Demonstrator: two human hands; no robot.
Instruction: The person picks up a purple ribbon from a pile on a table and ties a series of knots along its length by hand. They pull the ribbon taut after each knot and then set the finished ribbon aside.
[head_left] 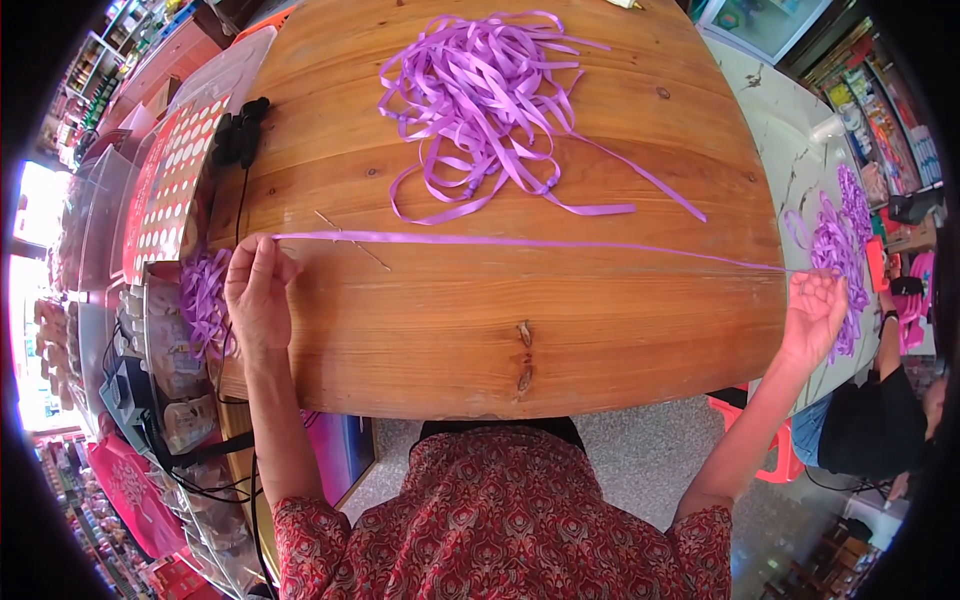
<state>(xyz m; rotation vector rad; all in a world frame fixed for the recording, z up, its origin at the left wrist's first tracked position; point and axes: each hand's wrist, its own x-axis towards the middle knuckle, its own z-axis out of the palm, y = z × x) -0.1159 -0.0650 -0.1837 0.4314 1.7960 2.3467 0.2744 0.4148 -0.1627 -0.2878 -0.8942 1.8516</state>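
A long purple ribbon [480,240] is stretched straight across the wooden table between my two hands. My left hand [262,295] pinches one end near the table's left side. At the right edge, my right hand [817,310] has its fingers closed on the other end. A thin wire-like piece [362,246] lies slantwise where the ribbon passes; I cannot tell whether it is attached. Farther back sits a loose heap of purple ribbon [485,90], with small darker purple spots along some strands and loose ends trailing toward the right.
More purple ribbon [203,300] hangs beside my left hand, and another bunch [838,250] lies on the white marbled surface [765,110] at right. At left are a dotted box [180,180] and a black corded object [240,132]. Another person [880,420] is at far right.
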